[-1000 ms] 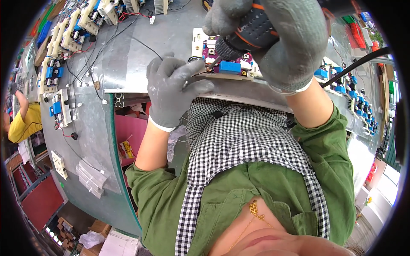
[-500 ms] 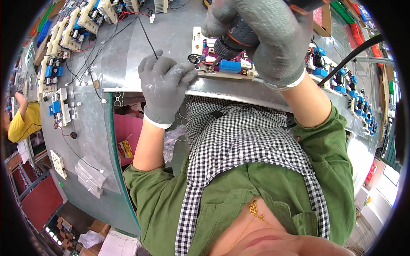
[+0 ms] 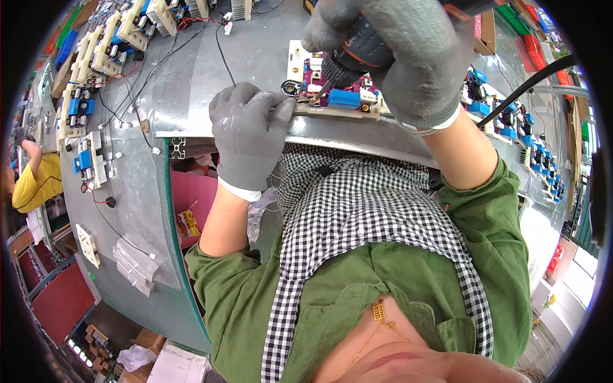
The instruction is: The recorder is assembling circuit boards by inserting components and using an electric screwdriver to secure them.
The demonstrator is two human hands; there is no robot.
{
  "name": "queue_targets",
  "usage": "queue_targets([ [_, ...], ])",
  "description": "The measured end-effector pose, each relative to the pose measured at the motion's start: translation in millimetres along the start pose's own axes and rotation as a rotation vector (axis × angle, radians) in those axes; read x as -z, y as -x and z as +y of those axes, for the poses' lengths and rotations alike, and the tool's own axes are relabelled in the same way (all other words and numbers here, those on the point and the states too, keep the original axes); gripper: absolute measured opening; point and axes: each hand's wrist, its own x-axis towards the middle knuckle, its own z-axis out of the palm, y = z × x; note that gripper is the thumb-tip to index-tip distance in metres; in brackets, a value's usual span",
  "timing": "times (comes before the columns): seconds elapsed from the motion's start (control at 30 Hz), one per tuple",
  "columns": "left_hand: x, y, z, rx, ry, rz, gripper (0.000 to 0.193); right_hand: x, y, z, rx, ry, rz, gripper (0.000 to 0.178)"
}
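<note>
My right hand [image 3: 418,64], in a grey glove, grips a dark power screwdriver [image 3: 361,54] with orange trim. Its bit slants down to the left, its tip among the parts near the front left of a circuit board [image 3: 314,85]. That board is purple with a blue block-shaped component [image 3: 343,98], in a cream frame at the bench's near edge. My left hand [image 3: 248,127], also gloved, is closed by the frame's left corner. A black cable [image 3: 225,60] runs down into its curled fingers; their tips are partly hidden. Beside them sits a round black part [image 3: 290,88].
Several similar assemblies [image 3: 105,54] line the bench on the left, with more boards [image 3: 504,115] on the right. A thick black cord [image 3: 530,83] crosses at right. Loose wires, clear plastic pieces [image 3: 135,265] and a cream part [image 3: 87,246] lie left. A person in yellow [image 3: 39,182] is at far left.
My left hand has turned slightly, its fingers more curled, and the cable has shifted with it. My right hand and the screwdriver have moved a little to the right.
</note>
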Motion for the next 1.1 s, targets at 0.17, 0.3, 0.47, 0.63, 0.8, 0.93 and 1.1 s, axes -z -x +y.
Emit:
queue_targets([
  [0.17, 2, 0, 0, 0.016, -0.003, -0.023, 0.01, -9, 1, 0, 0.101, 0.29, 0.07, 0.007],
  [0.3, 7, -3, 4, 0.001, 0.014, -0.05, 0.009, 3, -7, 11, 0.122, 0.289, 0.037, 0.007],
  [0.47, 9, 0, 0, 0.098, 0.126, -0.163, 0.01, -11, 1, 7, 0.162, 0.345, 0.063, 0.009],
  [0.63, 6, 1, 3, 0.181, 0.168, -0.173, 0.011, -16, 4, 2, 0.087, 0.347, 0.113, 0.011],
  [0.8, 3, 0, 2, 0.1, 0.15, -0.143, 0.011, 3, -14, 35, 0.898, 0.7, -0.218, 0.026],
  [0.93, -7, 3, 5, 0.008, 0.196, -0.145, 0.014, -16, -6, 24, 0.544, 0.504, -0.062, 0.06],
  [1.1, -7, 6, 9, 0.001, 0.118, -0.113, 0.018, -18, -18, 40, 0.427, 0.918, -0.009, 0.032],
])
